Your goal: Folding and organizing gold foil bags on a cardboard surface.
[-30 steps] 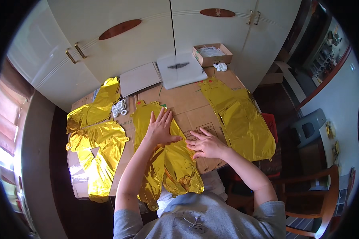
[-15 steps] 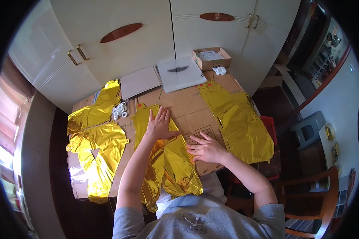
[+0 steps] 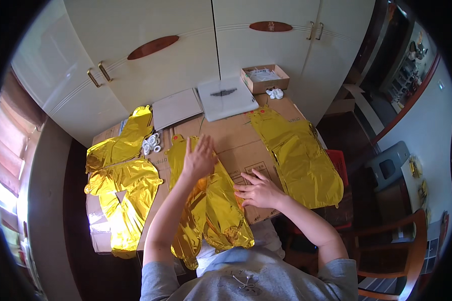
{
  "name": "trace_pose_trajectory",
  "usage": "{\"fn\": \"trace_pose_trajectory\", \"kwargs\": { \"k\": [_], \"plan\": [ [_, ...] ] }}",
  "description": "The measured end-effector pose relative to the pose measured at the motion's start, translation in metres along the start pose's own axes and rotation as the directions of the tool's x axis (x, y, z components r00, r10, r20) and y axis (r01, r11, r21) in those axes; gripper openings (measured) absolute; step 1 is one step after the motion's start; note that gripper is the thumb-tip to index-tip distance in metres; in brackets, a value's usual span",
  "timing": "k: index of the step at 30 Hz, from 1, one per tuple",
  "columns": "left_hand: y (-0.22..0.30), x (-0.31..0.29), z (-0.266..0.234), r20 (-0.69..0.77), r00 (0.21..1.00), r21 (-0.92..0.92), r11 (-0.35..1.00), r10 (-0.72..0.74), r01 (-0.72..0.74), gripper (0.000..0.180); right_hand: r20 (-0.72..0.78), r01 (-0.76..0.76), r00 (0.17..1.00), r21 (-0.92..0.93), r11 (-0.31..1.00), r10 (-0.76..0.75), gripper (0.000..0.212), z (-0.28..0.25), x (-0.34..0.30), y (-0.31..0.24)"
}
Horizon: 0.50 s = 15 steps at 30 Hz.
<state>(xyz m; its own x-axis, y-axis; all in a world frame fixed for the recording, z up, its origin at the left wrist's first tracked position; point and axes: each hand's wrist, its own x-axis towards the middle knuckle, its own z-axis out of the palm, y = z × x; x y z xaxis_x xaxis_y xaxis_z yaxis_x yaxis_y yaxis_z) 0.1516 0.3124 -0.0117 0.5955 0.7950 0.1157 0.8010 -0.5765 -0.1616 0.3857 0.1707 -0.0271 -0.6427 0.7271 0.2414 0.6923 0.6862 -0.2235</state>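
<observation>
Gold foil piece (image 3: 224,204) beneath left hand (image 3: 200,160), right edge beside right hand (image 3: 260,191); hands apart, both unclenched. Foil shiny, creased.

A: What is the cardboard-covered tabletop (image 3: 236,143) carrying?
B: A gold foil sheet (image 3: 225,198) is lying beneath the left fingers (image 3: 204,145); a second sheet (image 3: 306,165) is spreading right of the right fingers (image 3: 245,188).
A: Elsewhere?
B: Two more sheets (image 3: 138,173) are lying left of the left fingers, white rings (image 3: 150,143) sitting nearer. An open box (image 3: 272,87) is standing beyond the right fingers.
</observation>
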Motion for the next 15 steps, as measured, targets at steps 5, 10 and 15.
{"fn": "trace_pose_trajectory", "kwargs": {
  "k": [5, 10, 15],
  "plan": [
    [0.074, -0.073, -0.039, 0.011, 0.963, -0.264, 0.929, 0.271, -0.259, 0.053, 0.071, -0.012, 0.997, -0.037, 0.999, 0.015, 0.039, 0.000, 0.001, 0.000],
    [0.078, -0.081, -0.020, -0.152, 0.975, -0.208, 0.959, 0.164, -0.194, 0.059, 0.046, -0.017, 0.999, -0.038, 0.999, 0.019, 0.038, 0.004, -0.001, 0.001],
    [0.065, -0.061, -0.005, -0.101, 0.994, -0.053, 0.998, 0.035, -0.041, 0.065, 0.053, -0.002, 0.999, -0.006, 1.000, 0.002, 0.038, 0.002, 0.000, 0.001]
  ]
}}
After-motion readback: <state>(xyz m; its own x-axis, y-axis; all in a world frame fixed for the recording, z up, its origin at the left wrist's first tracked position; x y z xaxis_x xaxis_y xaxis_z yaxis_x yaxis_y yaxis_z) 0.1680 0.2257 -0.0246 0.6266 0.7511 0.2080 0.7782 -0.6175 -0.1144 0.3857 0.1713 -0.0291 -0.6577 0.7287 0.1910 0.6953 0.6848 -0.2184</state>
